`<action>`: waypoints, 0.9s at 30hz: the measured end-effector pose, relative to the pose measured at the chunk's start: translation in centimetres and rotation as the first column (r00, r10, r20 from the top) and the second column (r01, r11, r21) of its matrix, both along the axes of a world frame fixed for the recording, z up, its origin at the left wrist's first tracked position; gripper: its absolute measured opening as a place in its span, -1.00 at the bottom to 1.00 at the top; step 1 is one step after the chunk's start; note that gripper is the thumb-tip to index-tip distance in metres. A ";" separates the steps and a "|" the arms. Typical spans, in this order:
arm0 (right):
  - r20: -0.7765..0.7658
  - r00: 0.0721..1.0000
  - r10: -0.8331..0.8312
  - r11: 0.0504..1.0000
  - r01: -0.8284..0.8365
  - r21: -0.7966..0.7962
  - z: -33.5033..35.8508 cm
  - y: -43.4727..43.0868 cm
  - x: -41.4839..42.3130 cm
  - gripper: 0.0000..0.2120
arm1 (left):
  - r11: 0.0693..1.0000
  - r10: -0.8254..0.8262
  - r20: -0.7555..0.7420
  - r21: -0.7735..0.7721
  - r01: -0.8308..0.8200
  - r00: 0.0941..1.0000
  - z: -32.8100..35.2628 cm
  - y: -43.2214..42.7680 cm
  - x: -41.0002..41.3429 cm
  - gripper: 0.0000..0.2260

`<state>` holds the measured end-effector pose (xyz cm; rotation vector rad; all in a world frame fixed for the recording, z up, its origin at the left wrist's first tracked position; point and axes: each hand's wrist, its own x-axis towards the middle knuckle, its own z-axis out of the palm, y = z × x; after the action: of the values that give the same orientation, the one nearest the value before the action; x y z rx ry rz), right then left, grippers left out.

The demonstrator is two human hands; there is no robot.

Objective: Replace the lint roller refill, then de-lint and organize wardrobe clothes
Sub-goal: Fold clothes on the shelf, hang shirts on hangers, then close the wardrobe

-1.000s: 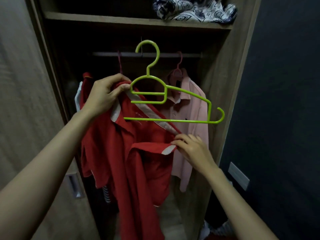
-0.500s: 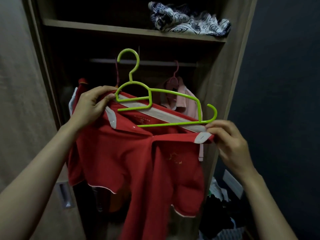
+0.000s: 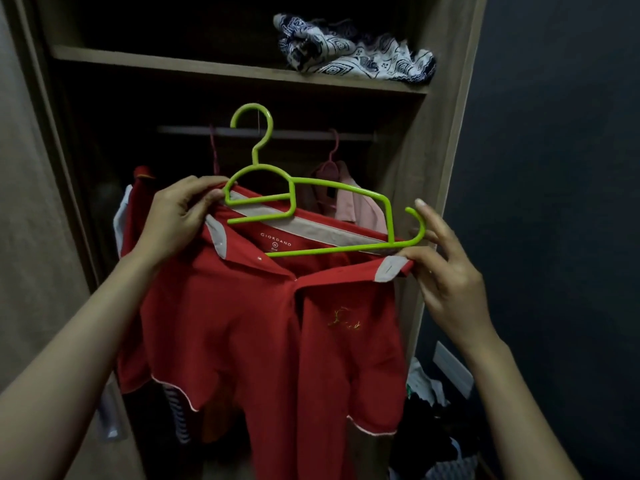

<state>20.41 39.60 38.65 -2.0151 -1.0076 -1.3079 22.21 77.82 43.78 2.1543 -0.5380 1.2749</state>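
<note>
— Which way does the green hanger lie from the two grips?

— Its long bar runs from the left hand straight across to the right hand, over the open collar of the red polo shirt. The left hand curls round the collar, seemingly clamping the hanger's end with it. The right hand pinches the far collar tip between thumb and forefinger, other fingers spread; the hanger's hooked end lies just above that pinch, outside the cloth.

— Anything hard to read?

— Whether the near end sits inside the shoulder is hidden under the left hand, and the rail behind the hook is dim
</note>
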 end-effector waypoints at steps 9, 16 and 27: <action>-0.094 0.993 0.064 0.989 -0.051 0.136 -0.9 1.1 0.4 -0.77 | 0.999 0.023 -0.031 0.039 -0.022 0.999 0.4 -2.1 1.7 -0.76; -0.098 0.993 0.058 0.987 -0.043 0.153 -1.1 0.5 0.7 -0.78 | 0.999 -0.054 -0.048 0.006 0.054 0.997 1.0 -4.5 1.7 -0.85; -0.101 0.994 -0.034 0.999 0.031 -0.034 0.7 -2.3 2.0 -0.81 | 0.993 -0.082 -0.015 0.084 0.083 0.996 0.5 -2.0 1.5 -0.78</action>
<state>22.41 37.30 39.38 -2.1075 -0.9587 -1.1996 23.70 75.86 44.24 2.1824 -0.6807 1.2144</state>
